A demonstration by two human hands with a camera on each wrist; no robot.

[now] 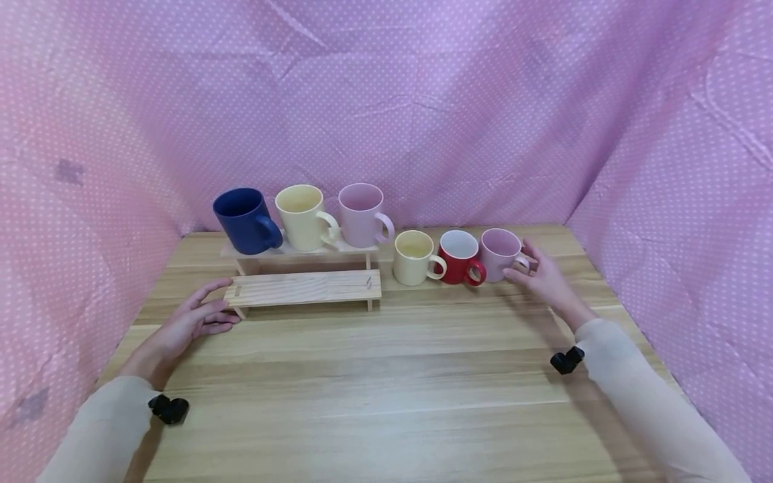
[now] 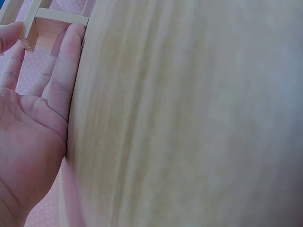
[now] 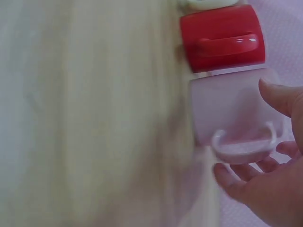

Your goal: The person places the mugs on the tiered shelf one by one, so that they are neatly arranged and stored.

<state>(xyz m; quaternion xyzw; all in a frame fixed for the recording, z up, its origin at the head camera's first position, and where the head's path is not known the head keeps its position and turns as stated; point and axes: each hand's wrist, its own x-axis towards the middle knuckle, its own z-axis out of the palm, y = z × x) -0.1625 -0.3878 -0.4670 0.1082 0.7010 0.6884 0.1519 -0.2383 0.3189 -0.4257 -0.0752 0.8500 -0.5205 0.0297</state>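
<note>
At the left, my left hand point(image 1: 184, 325) touches the end of the lower wooden shelf point(image 1: 302, 288) with its fingers mostly straight. The left wrist view shows the fingertips at the shelf's leg point(image 2: 61, 18). On the right, my right hand point(image 1: 546, 278) is around the handle side of a pink mug point(image 1: 498, 255), fingers spread and loosely bent. In the right wrist view its thumb point(image 3: 277, 97) overlaps the mug's side, while the other fingers lie beyond the handle point(image 3: 244, 153). Left of that mug stand a red mug point(image 1: 455, 258) with a white inside and a pale yellow mug point(image 1: 413, 260).
Behind the lower shelf, a raised wooden shelf point(image 1: 329, 249) carries a dark blue mug point(image 1: 244, 225), a yellow mug point(image 1: 302, 221) and a pink mug point(image 1: 361, 218). Pink dotted cloth point(image 1: 386, 114) hangs behind and at both sides of the wooden table point(image 1: 374, 389).
</note>
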